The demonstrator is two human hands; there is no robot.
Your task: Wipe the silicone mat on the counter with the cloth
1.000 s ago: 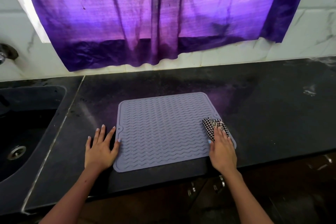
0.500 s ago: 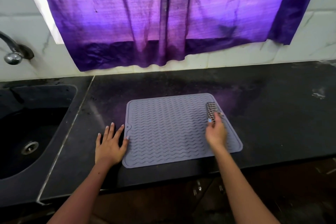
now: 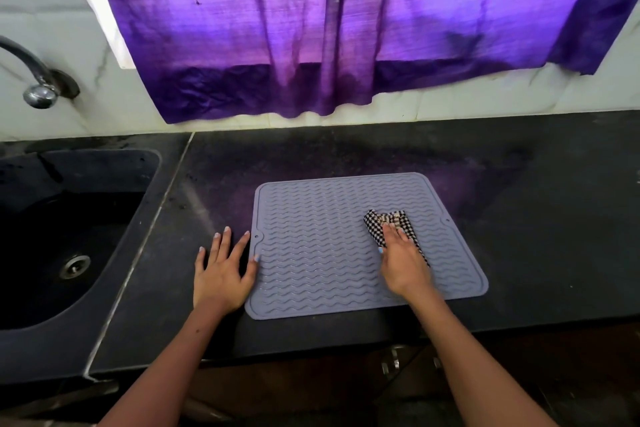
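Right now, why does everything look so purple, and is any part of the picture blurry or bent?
In the head view, daylight glows through the purple curtain and tints the dark counter behind the silicone mat. The right hand on the checked cloth is slightly smeared; the left hand is sharp. The wide lens bows the counter's edges.

bare forearms, no sleeves, lt-blue nail polish

Right hand (image 3: pixel 403 262) presses cloth (image 3: pixel 388 224) on mat (image 3: pixel 311 253); left hand (image 3: pixel 221 274) flat beside.
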